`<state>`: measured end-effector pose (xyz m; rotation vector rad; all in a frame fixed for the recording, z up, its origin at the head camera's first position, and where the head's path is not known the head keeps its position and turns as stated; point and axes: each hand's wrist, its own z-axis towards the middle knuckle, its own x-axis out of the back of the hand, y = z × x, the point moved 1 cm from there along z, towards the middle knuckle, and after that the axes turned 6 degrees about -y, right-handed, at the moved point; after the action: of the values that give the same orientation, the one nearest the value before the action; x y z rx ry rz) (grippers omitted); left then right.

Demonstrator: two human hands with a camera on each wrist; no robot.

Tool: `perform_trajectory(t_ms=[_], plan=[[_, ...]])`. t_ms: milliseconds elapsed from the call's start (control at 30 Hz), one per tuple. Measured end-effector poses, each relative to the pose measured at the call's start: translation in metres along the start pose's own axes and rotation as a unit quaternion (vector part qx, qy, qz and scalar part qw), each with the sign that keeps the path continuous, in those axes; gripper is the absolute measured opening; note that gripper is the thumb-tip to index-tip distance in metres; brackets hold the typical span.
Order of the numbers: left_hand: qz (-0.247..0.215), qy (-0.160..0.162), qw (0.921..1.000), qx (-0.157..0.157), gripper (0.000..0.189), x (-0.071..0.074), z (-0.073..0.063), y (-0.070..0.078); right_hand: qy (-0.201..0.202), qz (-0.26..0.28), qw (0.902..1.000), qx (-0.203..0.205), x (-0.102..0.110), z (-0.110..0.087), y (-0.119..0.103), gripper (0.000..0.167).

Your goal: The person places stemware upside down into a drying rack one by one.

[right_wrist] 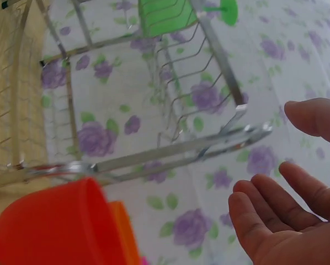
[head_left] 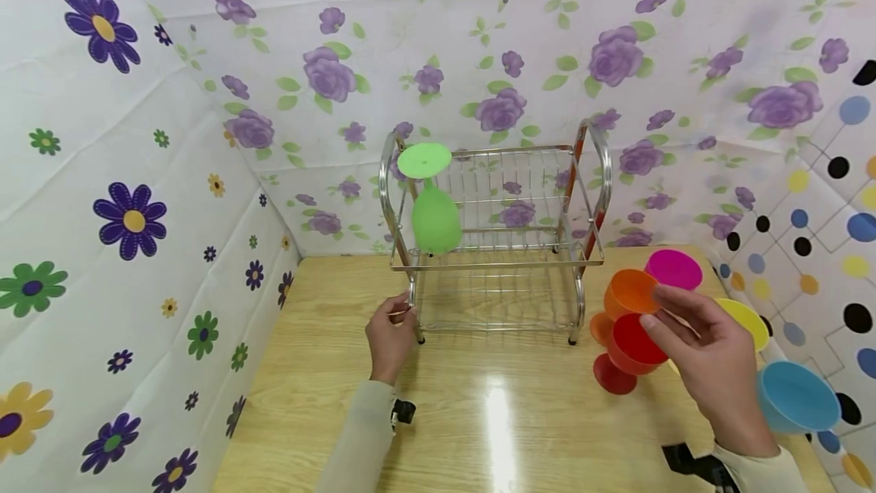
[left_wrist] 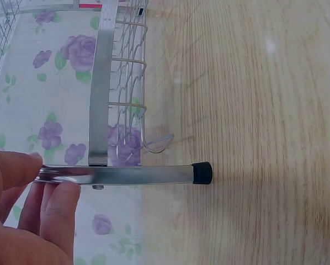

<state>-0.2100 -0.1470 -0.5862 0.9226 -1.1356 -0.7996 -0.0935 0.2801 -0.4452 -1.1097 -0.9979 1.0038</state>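
1. The surface (head_left: 284, 409) is pale, slightly glossy wood with fine grain.
2. A metal rack (head_left: 506, 265) stands toward its back, upright on black-tipped feet.
3. Right of the rack, a red cup (head_left: 630, 352) and an orange cup (head_left: 626, 294) stand mouth up.
4. Near them are a pink cup (head_left: 674, 268), a yellow cup (head_left: 749, 319) and a blue cup (head_left: 797, 398), also mouth up.

Green goblet (head_left: 436, 221); red goblet (head_left: 633, 348); purple-flowered cloth (head_left: 438, 44)

I see a cream left sleeve (head_left: 359, 436) and a matching right sleeve (head_left: 768, 472), both wrist-length, with a boxy black gadget (head_left: 405, 411) at the left wrist and black gear (head_left: 679, 459) at the right.
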Motion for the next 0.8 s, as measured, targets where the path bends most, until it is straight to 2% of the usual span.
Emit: perform_trajectory(t_ms=[133,367,467,567,667,800], plan=[[-0.004,0.001,1.0,-0.006,0.032,-0.002,0.001,0.0,0.066,-0.017,0.9962,-0.055,0.009,-0.007,0.022,0.055],[-0.008,0.011,0.9998,-0.016,0.032,-0.002,0.0,-0.002,0.16,0.018,0.9784,-0.13,0.019,-0.015,0.055,0.053],[-0.006,0.013,0.9998,-0.016,0.032,-0.001,-0.001,-0.004,0.164,-0.004,0.9716,-0.171,0.022,-0.019,0.068,0.056],[-0.005,0.015,0.9998,-0.015,0.033,-0.001,-0.002,-0.005,0.148,-0.022,0.9681,-0.201,0.02,-0.021,0.08,0.062],[-0.007,0.016,0.9997,-0.017,0.033,-0.002,-0.002,-0.006,0.129,-0.037,0.9678,-0.213,0.016,-0.022,0.092,0.069],[-0.001,0.015,0.9997,-0.017,0.032,-0.003,-0.003,-0.007,0.108,-0.056,0.9719,-0.202,0.01,-0.022,0.104,0.077]])
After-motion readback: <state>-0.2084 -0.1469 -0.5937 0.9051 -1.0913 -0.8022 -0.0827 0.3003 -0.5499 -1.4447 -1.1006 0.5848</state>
